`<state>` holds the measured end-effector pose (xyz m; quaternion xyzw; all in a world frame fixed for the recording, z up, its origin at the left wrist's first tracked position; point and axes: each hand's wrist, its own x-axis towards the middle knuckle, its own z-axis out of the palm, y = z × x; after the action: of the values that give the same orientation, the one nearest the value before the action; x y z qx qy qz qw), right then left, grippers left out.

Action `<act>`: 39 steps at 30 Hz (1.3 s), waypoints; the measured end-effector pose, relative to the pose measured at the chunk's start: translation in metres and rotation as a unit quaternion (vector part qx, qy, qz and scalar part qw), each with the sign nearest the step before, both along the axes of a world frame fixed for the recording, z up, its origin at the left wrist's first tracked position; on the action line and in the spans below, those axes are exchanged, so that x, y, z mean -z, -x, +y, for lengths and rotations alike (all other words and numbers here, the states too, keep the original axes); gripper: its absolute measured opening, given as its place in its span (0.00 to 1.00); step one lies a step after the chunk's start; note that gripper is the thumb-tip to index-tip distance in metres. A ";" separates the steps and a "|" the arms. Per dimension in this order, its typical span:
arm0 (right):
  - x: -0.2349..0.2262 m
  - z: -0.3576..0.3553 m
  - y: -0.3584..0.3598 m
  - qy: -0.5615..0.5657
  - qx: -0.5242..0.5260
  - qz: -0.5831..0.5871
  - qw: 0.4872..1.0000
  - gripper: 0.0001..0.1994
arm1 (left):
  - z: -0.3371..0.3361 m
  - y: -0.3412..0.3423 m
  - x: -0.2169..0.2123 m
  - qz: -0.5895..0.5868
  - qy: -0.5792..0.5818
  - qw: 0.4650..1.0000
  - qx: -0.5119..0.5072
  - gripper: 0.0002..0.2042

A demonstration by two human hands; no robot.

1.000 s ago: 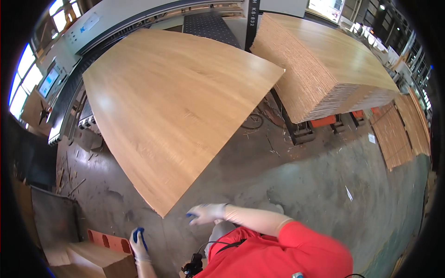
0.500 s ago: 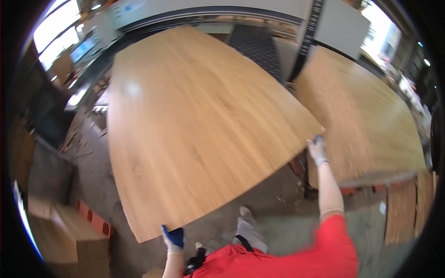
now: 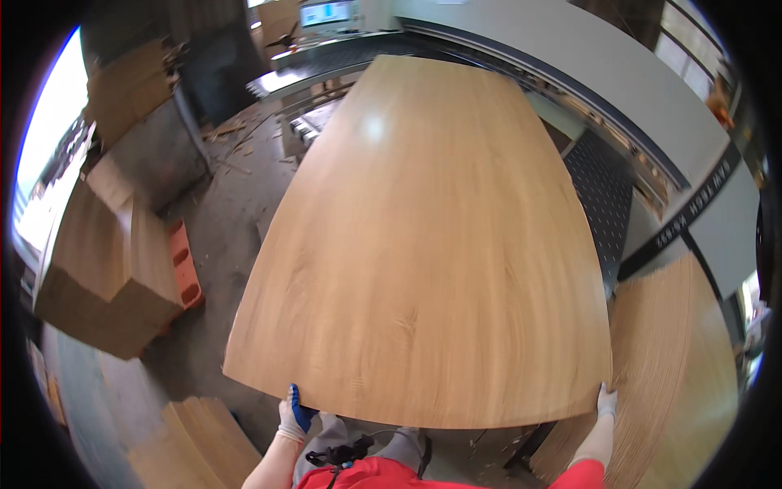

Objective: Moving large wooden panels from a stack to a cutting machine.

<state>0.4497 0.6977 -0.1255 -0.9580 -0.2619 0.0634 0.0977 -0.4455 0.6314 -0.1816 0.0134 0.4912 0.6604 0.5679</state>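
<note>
A large wood-grain panel (image 3: 432, 244) stretches away from my body, its far end over the bed of a big machine. My left hand (image 3: 296, 414), in a white glove with a blue palm, is closed on the panel's near edge, a little in from the near left corner. At the near right corner my right hand (image 3: 606, 403), gloved too, grips the side edge. The fingers of both hands are partly hidden by the board.
The grey-white machine (image 3: 570, 73) spans the back, with a perforated black bed (image 3: 601, 191). Stacked boards (image 3: 676, 375) stand close on the right. On the left are another board stack (image 3: 106, 285), an orange support (image 3: 186, 265) and scraps on the floor (image 3: 236, 183).
The panel has swung round relative to my view and now lies nearly straight ahead. My right hand has come down toward my body, still on the corner. My left hand keeps its hold.
</note>
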 end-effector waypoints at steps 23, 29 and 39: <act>-0.056 0.074 0.888 0.135 -0.580 0.625 0.504 0.15 | 0.101 0.215 0.026 -0.011 -0.066 0.997 0.034 0.20; -0.093 0.237 0.947 -0.256 -0.663 0.310 0.631 0.22 | 0.183 0.376 -0.029 0.168 -0.018 0.981 -0.101 0.18; 0.003 0.484 0.910 -0.352 -0.564 0.041 0.745 0.27 | 0.169 0.381 -0.001 0.257 0.096 0.950 -0.150 0.24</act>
<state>-0.4605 1.1817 -0.1288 -0.5294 -0.7542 0.0498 0.3853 -0.8268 0.8003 -0.1805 0.0544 0.6776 0.6621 0.3155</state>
